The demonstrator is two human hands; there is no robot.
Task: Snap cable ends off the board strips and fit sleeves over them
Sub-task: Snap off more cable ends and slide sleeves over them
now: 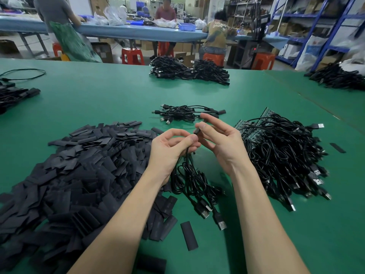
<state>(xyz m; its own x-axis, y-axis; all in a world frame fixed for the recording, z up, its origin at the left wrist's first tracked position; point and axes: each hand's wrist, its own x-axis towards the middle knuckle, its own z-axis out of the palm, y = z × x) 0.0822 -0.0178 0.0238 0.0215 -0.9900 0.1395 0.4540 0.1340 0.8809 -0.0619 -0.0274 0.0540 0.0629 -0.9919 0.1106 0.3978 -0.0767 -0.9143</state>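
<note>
My left hand [171, 147] grips several black cables [194, 182] near their upper ends; their coils and USB plugs hang down onto the green table [98, 99]. My right hand [219, 139] pinches a small black sleeve [197, 131] between thumb and forefinger, just above my left thumb tip. A large heap of flat black sleeves [79, 175] lies to the left. On the right, a pile of black cables [282, 155] lies over green board strips [248, 125]. A small bundle of sleeved cables [187, 114] lies beyond my hands.
More cable piles sit at the far middle [189, 71], far right [337, 78] and left edge [13, 95]. Loose sleeves [189, 238] lie near the front. Beyond the table, people work at a blue bench [138, 30] with red stools.
</note>
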